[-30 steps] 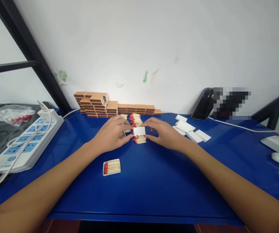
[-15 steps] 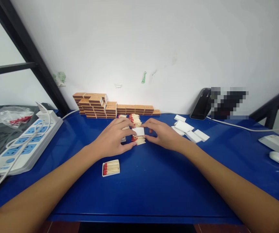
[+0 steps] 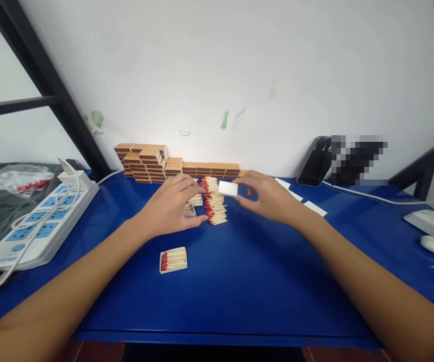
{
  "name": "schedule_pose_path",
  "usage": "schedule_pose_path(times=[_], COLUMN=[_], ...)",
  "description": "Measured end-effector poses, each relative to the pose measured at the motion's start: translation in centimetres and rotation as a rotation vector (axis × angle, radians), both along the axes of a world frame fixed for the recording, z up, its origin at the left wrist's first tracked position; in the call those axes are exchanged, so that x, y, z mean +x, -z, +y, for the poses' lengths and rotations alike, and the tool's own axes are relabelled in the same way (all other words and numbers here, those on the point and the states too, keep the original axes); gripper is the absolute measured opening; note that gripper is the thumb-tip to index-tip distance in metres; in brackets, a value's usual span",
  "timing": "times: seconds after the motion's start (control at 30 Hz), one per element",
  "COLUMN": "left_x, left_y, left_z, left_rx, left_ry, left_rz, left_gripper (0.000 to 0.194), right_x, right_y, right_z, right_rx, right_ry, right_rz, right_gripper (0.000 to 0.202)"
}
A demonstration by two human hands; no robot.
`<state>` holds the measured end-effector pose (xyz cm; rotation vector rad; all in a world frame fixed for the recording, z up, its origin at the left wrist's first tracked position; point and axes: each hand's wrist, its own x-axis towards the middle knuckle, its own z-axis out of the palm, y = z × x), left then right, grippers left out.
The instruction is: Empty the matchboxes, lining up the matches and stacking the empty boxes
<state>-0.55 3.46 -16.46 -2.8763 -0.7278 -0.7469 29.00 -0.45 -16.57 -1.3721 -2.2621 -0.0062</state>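
White card tray (image 3: 228, 188), pinching it near one end in the right grip (image 3: 265, 197)!
Holding it just by the bare ends of the loose matches (image 3: 217, 202) on the blue worktop (image 3: 239, 281), touching or just clear, not telling which; spreading the left grip (image 3: 171, 205) alongside the red heads (image 3: 208, 206), thumb and fingers apart, seemingly clasping nothing. Guessing at next to no weight; expecting card stiff enough for a light pinch but buckling under a hard squeeze, so favouring the side walls close to that end. Reckoning those matches feather-light and apt to roll, maybe snapping if bent; preferring a gentle bundle hold around the bare wood.
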Motion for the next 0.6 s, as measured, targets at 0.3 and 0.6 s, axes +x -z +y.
schedule_pose_path(times=[0.3,0.6], left_x=[-1.0,-2.1], left_y=[-1.2,-2.0], left_z=[0.7,1.6], left_rx=[-0.019,0.019], left_ry=[-0.04,-0.117], left_rz=[0.057,0.06], left_gripper=[0.058,0.051], right_x=[1.3,2.1], right_y=[-1.9,-3.1], right_z=[-0.6,-0.1], right_rx=[-0.186,-0.609], right_ry=[0.465,0.319], right_rz=[-0.54,0.081], right_gripper=[0.028,0.037])
